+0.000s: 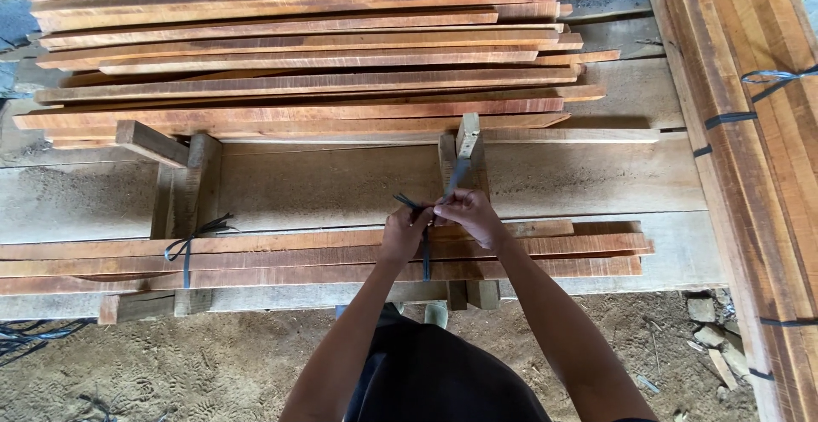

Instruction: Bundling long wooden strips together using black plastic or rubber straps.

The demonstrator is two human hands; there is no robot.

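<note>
A bundle of long reddish wooden slats (256, 256) lies across a plank bench (341, 185). A dark strap (424, 256) goes round the bundle near its middle. My left hand (404, 233) pinches one end of that strap above the slats. My right hand (468, 214) grips the other strap end, which runs up and away (456, 175). The two hands touch over the knot. A second dark strap (186, 247) is tied round the bundle at the left.
A big loose pile of slats (307, 56) fills the back of the bench. Strapped bundles (758, 132) lie along the right side. Short upright wooden blocks (196, 183) stand on the bench. Sandy ground with stones (707, 328) and loose straps (34, 337) is below.
</note>
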